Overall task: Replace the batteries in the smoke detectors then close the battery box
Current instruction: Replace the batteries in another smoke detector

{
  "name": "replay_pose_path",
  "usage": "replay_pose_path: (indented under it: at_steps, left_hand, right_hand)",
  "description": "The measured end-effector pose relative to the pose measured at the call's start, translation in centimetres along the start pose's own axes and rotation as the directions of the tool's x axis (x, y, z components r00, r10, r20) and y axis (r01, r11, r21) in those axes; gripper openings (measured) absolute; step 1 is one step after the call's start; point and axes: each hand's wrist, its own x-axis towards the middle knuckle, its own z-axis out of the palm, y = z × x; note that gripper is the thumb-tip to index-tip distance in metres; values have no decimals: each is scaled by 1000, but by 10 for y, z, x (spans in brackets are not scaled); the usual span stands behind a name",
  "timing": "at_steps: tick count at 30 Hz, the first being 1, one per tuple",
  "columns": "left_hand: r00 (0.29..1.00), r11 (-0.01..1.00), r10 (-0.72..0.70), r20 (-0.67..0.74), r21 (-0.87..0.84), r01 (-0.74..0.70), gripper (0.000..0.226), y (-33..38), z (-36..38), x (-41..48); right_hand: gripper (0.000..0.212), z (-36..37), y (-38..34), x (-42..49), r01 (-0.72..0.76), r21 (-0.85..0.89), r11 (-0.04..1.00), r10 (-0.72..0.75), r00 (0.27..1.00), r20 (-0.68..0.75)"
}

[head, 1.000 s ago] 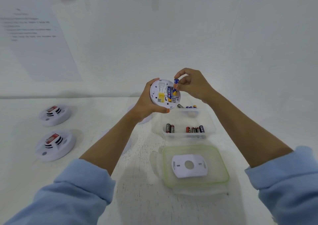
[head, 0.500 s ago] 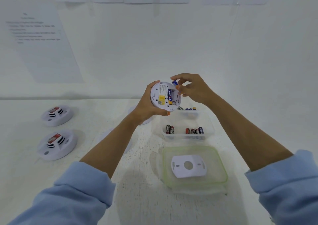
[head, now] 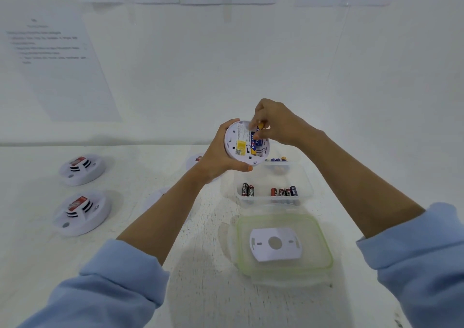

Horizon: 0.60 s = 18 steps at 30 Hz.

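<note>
Hands meet just above the middle of the frame, bare forearms reaching up from light-blue sleeves at the lower corners. The left hand [head: 218, 157] wraps the rim of a white smoke detector [head: 238, 143] from the left, thumb under its lower edge. It holds the detector raised above the bench [head: 200, 290], open back toward the camera, the grip clamped on it. One blue-and-yellow seated battery [head: 253, 143] lies in the compartment. The right hand [head: 279, 124] comes in from the right, wrist bent down and fingers curled, its grip pinching a second battery [head: 260, 126] at the compartment's upper end.

Lower right of the hands, the clear battery box [head: 305, 189] stands open on the bench, with red-and-black spare batteries [head: 284, 192] along its near wall. Its green-rimmed lid [head: 324, 252] lies toward the bottom of the frame with a white mounting plate [head: 275, 243] on it. At the left edge rest an upper detector [head: 81, 169] and a lower detector [head: 81, 213].
</note>
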Motion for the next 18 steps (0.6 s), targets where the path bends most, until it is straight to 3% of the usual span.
replay_pose_path:
  at_steps: [3, 7, 12, 14, 18]
  left_hand:
    - [1000, 1000, 0, -15, -6, 0, 97, 0, 0, 0]
    - [999, 1000, 11, -49, -21, -12, 98, 1, 1, 1]
    - [996, 999, 7, -89, -48, -11, 103, 0, -2, 3]
    - [995, 999, 3, -100, -46, -7, 100, -1, -1, 4]
    - [995, 1000, -1, -96, -24, -1, 102, -4, 1, 5]
  right_hand:
    - [39, 10, 2, -4, -30, 193, 981, 60, 987, -149]
    - [32, 28, 10, -11, -25, 270, 962, 112, 944, -312]
    - [33, 46, 7, -23, -70, 542, 838, 272, 913, -303]
    - [35, 52, 3, -26, -50, 545, 837, 258, 914, -313]
    - [30, 57, 2, -29, -11, 361, 933, 159, 910, -383]
